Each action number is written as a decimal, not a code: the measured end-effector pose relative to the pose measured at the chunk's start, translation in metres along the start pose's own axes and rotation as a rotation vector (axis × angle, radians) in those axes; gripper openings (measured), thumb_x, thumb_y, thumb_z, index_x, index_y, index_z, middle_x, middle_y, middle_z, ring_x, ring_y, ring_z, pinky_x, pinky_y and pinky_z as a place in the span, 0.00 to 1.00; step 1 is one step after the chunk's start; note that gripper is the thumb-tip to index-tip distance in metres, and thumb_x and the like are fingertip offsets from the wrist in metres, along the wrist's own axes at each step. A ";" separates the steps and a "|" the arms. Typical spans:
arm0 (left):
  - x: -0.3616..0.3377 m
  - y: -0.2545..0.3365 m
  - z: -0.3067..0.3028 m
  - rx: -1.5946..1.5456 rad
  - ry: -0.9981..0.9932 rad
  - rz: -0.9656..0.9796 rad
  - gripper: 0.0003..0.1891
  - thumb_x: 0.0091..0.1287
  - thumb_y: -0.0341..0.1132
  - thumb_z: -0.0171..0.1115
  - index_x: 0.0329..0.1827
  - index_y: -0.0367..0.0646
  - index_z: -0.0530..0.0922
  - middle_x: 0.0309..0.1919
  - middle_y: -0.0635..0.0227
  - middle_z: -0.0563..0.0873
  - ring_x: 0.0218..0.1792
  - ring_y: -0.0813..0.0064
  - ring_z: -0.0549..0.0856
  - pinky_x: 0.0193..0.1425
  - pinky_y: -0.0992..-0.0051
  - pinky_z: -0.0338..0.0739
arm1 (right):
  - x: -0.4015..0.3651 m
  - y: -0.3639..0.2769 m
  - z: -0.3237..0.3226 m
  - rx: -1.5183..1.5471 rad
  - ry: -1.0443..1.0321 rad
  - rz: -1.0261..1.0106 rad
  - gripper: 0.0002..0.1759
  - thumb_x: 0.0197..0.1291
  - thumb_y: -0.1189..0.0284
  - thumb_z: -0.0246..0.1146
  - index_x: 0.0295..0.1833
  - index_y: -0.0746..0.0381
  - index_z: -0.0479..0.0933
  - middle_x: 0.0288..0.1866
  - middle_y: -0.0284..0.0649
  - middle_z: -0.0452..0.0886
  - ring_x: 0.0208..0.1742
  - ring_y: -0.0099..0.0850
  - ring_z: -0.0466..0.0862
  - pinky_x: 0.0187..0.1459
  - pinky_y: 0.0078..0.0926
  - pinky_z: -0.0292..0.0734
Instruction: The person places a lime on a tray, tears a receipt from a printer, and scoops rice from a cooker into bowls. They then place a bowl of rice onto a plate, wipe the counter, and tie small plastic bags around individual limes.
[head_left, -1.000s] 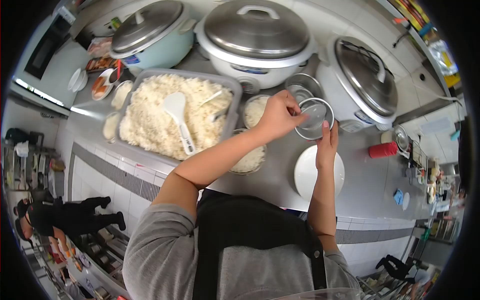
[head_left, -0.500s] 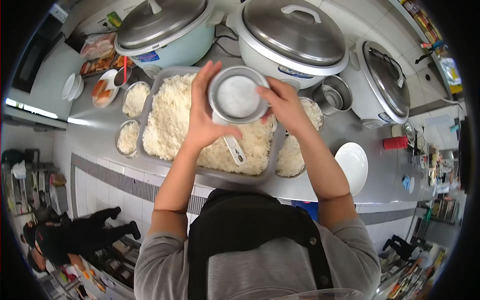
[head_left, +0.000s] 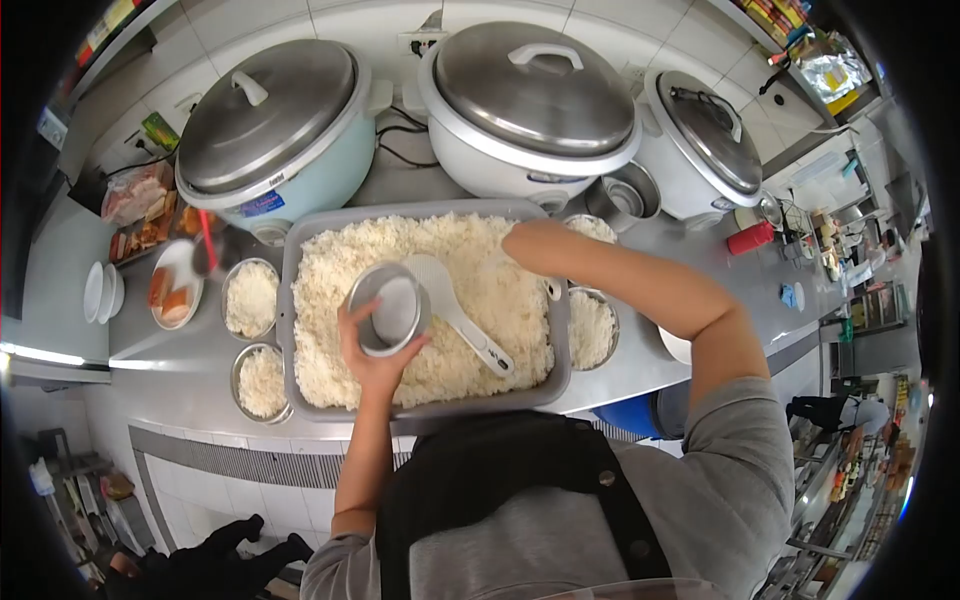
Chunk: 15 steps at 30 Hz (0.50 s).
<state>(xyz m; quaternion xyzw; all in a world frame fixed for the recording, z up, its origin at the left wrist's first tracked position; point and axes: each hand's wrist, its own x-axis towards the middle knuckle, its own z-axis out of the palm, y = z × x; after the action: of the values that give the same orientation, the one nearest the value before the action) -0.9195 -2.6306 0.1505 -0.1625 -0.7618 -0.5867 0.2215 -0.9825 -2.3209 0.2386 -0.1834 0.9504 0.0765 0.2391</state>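
My left hand (head_left: 372, 345) is wrapped round a metal cup (head_left: 398, 305), tilted over the left part of the rice. A grey tub (head_left: 290, 340) holds the white rice (head_left: 340, 250). The white rice paddle (head_left: 465, 325) lies on the rice just right of the cup. My right hand (head_left: 525, 243) reaches over the upper right of the tub, at the rice; its fingers are hidden, so what it holds cannot be told. Rice-filled metal bowls stand at the tub's left (head_left: 252, 300) and right (head_left: 592, 325).
Large rice cookers (head_left: 265, 120) (head_left: 540, 90) (head_left: 705, 140) line the back. Metal containers (head_left: 625, 195) sit before them. A dish with orange food (head_left: 178, 285) is at left, a white plate (head_left: 676, 345) under my right forearm. A person in black (head_left: 210, 560) is at lower left.
My hands have separated. The left has taken the cup down and left, while the right has let go of it and moved to the tub's upper right. The view has shifted, and the whole paddle now shows.
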 end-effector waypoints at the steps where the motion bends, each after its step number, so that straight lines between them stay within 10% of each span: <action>1: -0.002 -0.009 -0.006 0.060 -0.023 0.067 0.43 0.33 0.39 0.91 0.58 0.42 0.79 0.57 0.54 0.80 0.60 0.54 0.80 0.65 0.57 0.75 | -0.013 0.003 -0.028 -0.006 0.005 0.019 0.11 0.54 0.77 0.62 0.43 0.66 0.85 0.43 0.51 0.87 0.45 0.48 0.87 0.47 0.44 0.83; 5: -0.005 -0.020 -0.011 -0.045 0.016 -0.020 0.38 0.32 0.47 0.90 0.49 0.42 0.84 0.56 0.52 0.81 0.59 0.50 0.80 0.64 0.55 0.74 | -0.027 0.086 -0.137 0.172 0.294 -0.113 0.19 0.52 0.76 0.66 0.52 0.65 0.83 0.48 0.52 0.86 0.52 0.46 0.86 0.51 0.43 0.79; 9: 0.004 -0.026 -0.005 -0.072 -0.065 -0.051 0.37 0.33 0.52 0.88 0.48 0.42 0.85 0.56 0.50 0.81 0.59 0.50 0.80 0.64 0.54 0.75 | 0.027 0.142 -0.224 0.075 0.324 0.525 0.18 0.55 0.72 0.68 0.52 0.65 0.82 0.51 0.54 0.84 0.54 0.46 0.84 0.55 0.42 0.78; 12: 0.007 -0.024 -0.005 -0.057 -0.142 0.013 0.37 0.32 0.53 0.88 0.47 0.42 0.88 0.56 0.51 0.81 0.59 0.51 0.81 0.63 0.55 0.76 | 0.125 0.261 -0.167 -0.235 0.646 0.411 0.17 0.64 0.64 0.62 0.47 0.69 0.82 0.47 0.56 0.86 0.51 0.47 0.86 0.50 0.42 0.79; 15: 0.005 -0.027 -0.011 -0.061 -0.175 0.010 0.37 0.30 0.53 0.88 0.46 0.43 0.90 0.56 0.52 0.80 0.59 0.52 0.81 0.62 0.56 0.78 | 0.136 0.272 -0.169 0.252 0.615 0.249 0.25 0.70 0.54 0.60 0.46 0.69 0.82 0.45 0.56 0.86 0.51 0.48 0.85 0.49 0.43 0.78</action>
<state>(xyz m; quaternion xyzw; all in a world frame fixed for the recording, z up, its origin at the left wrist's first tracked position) -0.9359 -2.6480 0.1334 -0.2238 -0.7592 -0.5919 0.1520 -1.2704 -2.1520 0.3364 -0.0498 0.9950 -0.0714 -0.0488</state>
